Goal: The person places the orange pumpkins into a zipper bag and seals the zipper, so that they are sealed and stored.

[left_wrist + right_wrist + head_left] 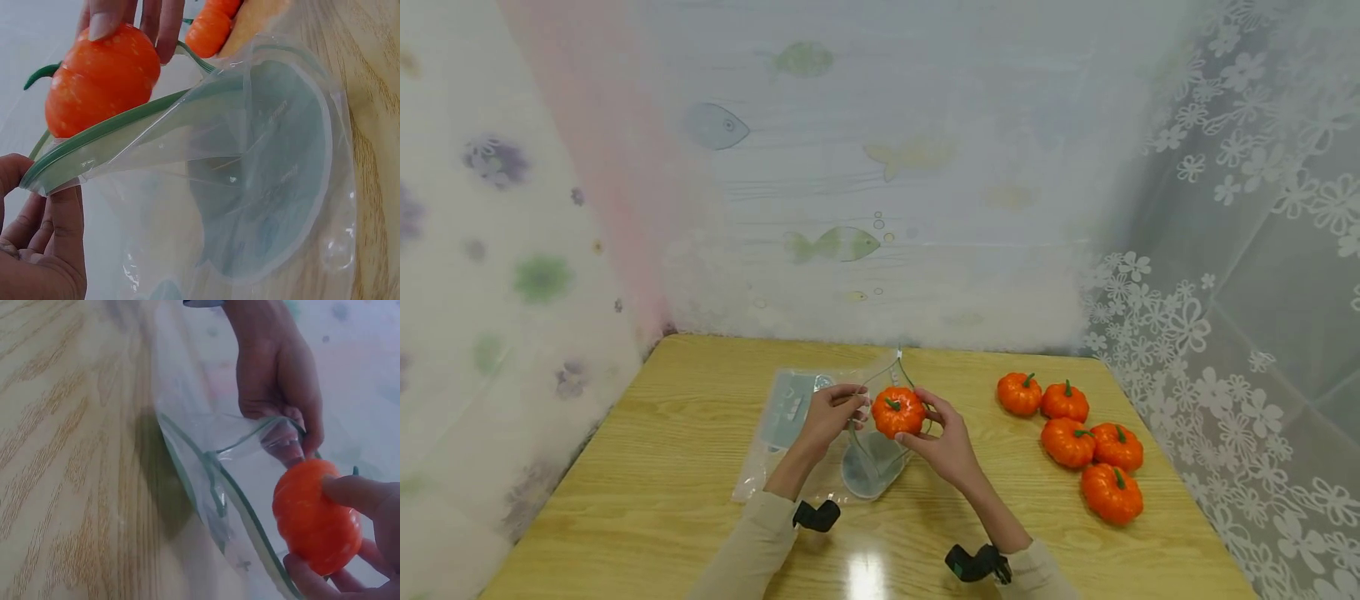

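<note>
A clear zip bag [871, 467] with a green-edged mouth and a blue-grey print is held with its mouth spread apart. My left hand [833, 417] pinches one side of that mouth between thumb and fingers, as the left wrist view shows. In my right hand [946, 437] is a small orange pumpkin [898, 412] with a green stem, gripped by thumb and fingertips. The pumpkin [106, 81] sits right at the mouth, its lower side behind the green zip edge [119, 125] in the left wrist view.
Several more orange pumpkins [1067, 442] lie grouped on the right of the wooden table [647, 467]. Another flat clear bag with a blue-grey print [790, 408] lies under and left of my left hand. A patterned curtain [880, 275] hangs behind the table.
</note>
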{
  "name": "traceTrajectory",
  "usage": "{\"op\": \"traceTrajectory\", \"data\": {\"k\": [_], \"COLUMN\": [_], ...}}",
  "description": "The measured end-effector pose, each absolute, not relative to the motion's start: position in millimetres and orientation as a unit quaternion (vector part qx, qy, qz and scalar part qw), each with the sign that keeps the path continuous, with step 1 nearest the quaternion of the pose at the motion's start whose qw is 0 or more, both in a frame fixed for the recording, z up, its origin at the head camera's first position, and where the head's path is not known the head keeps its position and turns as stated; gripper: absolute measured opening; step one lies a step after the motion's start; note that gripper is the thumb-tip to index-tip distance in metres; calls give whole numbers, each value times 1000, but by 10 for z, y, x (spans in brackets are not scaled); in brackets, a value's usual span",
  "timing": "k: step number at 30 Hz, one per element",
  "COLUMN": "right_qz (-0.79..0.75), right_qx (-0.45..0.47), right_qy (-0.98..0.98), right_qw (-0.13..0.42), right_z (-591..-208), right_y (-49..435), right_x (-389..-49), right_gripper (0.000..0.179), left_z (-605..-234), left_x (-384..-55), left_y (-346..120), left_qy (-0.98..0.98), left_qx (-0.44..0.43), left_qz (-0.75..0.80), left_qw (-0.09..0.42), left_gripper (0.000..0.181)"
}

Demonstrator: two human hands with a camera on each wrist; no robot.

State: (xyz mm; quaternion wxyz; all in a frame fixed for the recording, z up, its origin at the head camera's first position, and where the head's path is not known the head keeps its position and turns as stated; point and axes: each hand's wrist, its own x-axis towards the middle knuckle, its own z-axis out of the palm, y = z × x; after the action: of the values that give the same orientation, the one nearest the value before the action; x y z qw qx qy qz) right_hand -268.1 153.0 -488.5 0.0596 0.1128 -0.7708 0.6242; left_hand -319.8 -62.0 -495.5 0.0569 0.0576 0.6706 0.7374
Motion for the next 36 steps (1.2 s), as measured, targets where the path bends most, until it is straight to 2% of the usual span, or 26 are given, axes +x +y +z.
{"op": "traceTrajectory", "data": {"k": [8,19,28,36], "right_qz": [580,548,535,536], "right_qx": [104,113,120,134], "right_qy": [-804,-827,-834,-830], "right_qw": [80,62,60,73], "right_z": [-4961,-5044,-5059,-5107], "right_y": [1488,1427,1422,1386], "right_x": [-2743,-2813,-2817,-2821], "right_gripper": [71,73,59,54], "left_z": [-4958,-4936,-4893,-4641], "left_x": [-3204,-3217,-3208,-3022], "left_y": [-607,-575,-550,-505], "left_qy": [670,676,685,698], "left_qx": [62,64,75,62], "left_qz": [738,732,723,712], "left_qw": [56,60,52,40], "left_gripper": [30,31,33,29]}}
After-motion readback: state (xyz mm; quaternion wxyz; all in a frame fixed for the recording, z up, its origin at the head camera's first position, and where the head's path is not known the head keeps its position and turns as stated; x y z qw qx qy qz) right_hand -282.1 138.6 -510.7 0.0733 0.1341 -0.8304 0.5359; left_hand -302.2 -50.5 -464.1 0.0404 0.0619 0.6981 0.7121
